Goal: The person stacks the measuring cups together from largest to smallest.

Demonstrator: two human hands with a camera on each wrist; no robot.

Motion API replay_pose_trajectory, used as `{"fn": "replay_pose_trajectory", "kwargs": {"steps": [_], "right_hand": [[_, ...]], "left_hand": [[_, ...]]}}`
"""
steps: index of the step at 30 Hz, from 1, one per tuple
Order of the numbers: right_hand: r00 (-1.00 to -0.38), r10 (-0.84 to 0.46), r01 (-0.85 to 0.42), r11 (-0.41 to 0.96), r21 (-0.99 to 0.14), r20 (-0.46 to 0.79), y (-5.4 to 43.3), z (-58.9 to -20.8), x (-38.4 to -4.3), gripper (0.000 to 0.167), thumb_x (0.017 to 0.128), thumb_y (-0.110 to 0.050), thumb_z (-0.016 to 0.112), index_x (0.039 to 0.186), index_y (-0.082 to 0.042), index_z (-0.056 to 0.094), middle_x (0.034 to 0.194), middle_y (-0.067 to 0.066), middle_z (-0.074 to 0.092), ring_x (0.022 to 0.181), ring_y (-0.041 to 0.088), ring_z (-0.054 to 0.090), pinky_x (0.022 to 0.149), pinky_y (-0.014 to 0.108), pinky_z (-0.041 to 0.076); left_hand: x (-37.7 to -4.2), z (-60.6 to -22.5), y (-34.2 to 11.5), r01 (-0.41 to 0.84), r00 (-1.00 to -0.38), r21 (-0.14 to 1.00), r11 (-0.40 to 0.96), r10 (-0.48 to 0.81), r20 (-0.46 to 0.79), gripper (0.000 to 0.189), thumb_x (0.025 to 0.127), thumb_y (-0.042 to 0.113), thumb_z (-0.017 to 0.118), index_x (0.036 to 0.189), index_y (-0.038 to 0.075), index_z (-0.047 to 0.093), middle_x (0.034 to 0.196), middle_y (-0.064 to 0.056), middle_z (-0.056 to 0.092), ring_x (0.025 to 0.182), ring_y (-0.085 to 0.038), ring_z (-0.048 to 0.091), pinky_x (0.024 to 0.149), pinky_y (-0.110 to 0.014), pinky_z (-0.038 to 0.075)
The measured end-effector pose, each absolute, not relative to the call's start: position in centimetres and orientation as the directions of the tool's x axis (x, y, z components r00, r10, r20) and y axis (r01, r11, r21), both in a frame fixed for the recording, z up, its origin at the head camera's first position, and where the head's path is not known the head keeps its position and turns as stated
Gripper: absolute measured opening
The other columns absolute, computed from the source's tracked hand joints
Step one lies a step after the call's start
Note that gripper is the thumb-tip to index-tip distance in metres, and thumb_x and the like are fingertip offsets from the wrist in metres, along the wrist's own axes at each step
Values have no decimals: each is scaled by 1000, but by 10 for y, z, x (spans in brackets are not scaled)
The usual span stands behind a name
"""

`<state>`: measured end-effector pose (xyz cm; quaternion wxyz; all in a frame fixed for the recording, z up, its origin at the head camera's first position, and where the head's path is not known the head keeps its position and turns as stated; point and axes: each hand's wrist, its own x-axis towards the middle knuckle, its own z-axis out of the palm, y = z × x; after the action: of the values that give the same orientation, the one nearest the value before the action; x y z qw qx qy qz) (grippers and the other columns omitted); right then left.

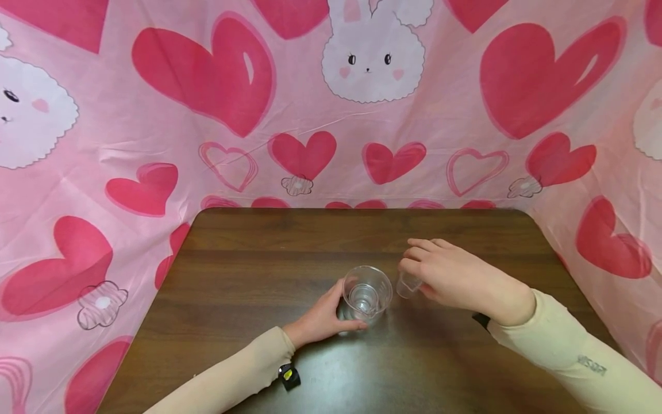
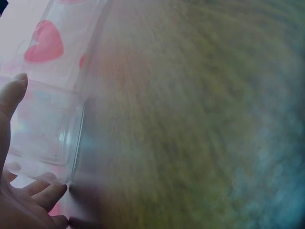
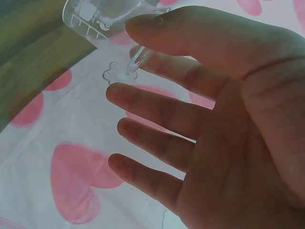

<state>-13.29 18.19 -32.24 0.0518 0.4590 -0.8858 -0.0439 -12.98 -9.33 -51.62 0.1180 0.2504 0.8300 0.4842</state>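
A clear beaker with a wide rim stands upright on the brown table. My left hand holds it from the left, with the thumb on its near side and fingers on the far side. In the left wrist view the beaker wall lies between thumb and fingers. Just right of it, my right hand pinches a smaller clear beaker between thumb and index finger. White markings show on this small beaker in the right wrist view; the other fingers are spread. Whether either beaker contains liquid I cannot tell.
The dark wood-grain table has rounded far corners. Pink cloth with hearts and rabbits hangs behind it and along both sides. A black wrist strap piece hangs below the left sleeve.
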Motion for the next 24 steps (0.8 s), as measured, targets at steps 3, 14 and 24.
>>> {"fn": "replay_pose_trajectory", "kwargs": {"steps": [3, 14, 24], "right_hand": [[-563, -824, -814, 565, 131, 58, 178, -319, -132, 41, 72, -8, 91, 104, -13, 66, 107, 6, 71, 124, 40, 62, 99, 55, 51], [-544, -837, -829, 546, 117, 50, 161, -314, -135, 41, 75, -8, 90, 110, -11, 69, 114, 8, 72, 126, 40, 61, 101, 54, 51], [-525, -850, -845, 527, 95, 47, 149, -320, -144, 41, 77, -11, 91, 113, -11, 71, 112, 7, 73, 126, 38, 61, 101, 53, 51]], "left_hand": [[-129, -516, -93, 300, -848, 863, 407, 528, 46, 98, 82, 41, 90, 158, 21, 32, 149, 2, 51, 136, -12, 49, 116, -40, 39], [-130, -516, -94, 295, -846, 867, 402, 532, 42, 97, 83, 45, 88, 158, 22, 32, 150, 2, 50, 137, -12, 49, 115, -41, 40], [-129, -518, -94, 313, -845, 852, 421, 533, 47, 95, 84, 43, 88, 158, 18, 33, 149, 1, 50, 136, -13, 49, 115, -40, 40]]}}
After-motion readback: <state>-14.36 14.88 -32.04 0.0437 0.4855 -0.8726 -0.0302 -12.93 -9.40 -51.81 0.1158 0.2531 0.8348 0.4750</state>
